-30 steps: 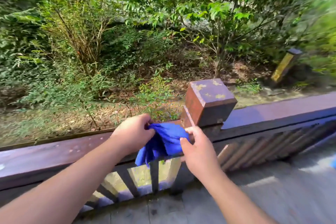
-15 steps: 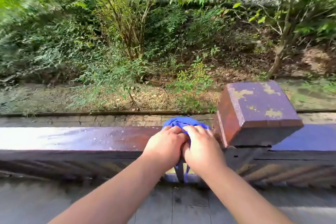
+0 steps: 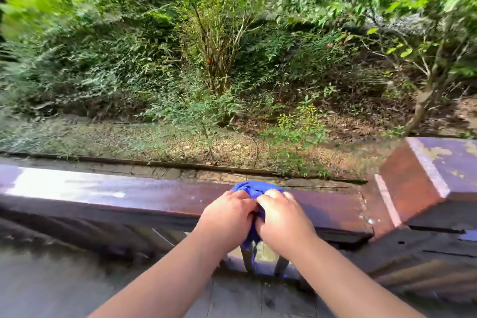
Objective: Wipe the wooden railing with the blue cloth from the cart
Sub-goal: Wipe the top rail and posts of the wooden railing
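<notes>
Since half a second ago my view has swung left along the wooden railing (image 3: 160, 196), so the square post cap (image 3: 426, 175) that stood just beside my hands now sits well off to the right edge, and both hands have slid left with the cloth.

Reading left to right: the far left stretch of the rail top shines bright, though whether from damp or plain sun glare I cannot tell. Then comes my left hand (image 3: 227, 217), curled closed over the blue cloth (image 3: 254, 188), knuckles up on the near edge of the rail. Touching it is my right hand (image 3: 284, 217), likewise clenched on the same cloth. The cloth is bunched between and under both hands on top of the rail, with a tail hanging down in front of the balusters (image 3: 280, 264). Right of my hands the rail runs on to the post.

I judge the wiping is under way but early: a long run of rail to the left looks left to do.

No cart or other container shows in this view, so I can say nothing of any contents.
</notes>
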Demonstrator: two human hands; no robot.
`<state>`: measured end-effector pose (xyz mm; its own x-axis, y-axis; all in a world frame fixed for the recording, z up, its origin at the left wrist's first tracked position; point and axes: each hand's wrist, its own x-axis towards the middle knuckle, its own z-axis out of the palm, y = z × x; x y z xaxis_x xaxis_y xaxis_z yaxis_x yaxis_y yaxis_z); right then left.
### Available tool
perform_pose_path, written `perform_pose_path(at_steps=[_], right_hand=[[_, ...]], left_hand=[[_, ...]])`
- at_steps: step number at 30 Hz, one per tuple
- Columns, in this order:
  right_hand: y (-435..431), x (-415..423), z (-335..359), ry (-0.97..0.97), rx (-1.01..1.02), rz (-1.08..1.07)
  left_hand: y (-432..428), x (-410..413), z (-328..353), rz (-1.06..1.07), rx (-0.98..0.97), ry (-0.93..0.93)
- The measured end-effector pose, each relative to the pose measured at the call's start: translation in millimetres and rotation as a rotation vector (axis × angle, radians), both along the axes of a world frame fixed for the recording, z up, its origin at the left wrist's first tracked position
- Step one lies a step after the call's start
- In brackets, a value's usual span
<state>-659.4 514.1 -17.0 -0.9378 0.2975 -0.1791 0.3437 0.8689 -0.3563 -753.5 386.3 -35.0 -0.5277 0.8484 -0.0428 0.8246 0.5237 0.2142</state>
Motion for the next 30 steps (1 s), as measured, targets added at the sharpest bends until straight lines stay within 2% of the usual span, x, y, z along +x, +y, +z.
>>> perform_pose_path(at_steps=[5,9,16,21,30], right_hand=[[-76.0,-39.4,3.0,0.032,-0.08,0.054],[-125.0,-65.7,-1.2,0.075,0.061,0.008],[-148.9,-93.7,-7.1,-0.072,0.172,-0.089],[-170.9,-114.5,-10.1,-0.051,0.197,-0.054],[-228.5,-194.4,-16.4,0.024,0.163,0.147]], left_hand=[[-89.2,-51.9,-2.9,0.07,0.028,0.008],[-163.6,-93.8,-3.9,0.189,0.092,0.038],[-271.3,-162.8,0.5,0.384,0.059,0.009],[-296.3,-185.3,2.0,0.482,0.092,-0.003],[-309.3,-194.0,-4.5,0.436,0.121,0.026]])
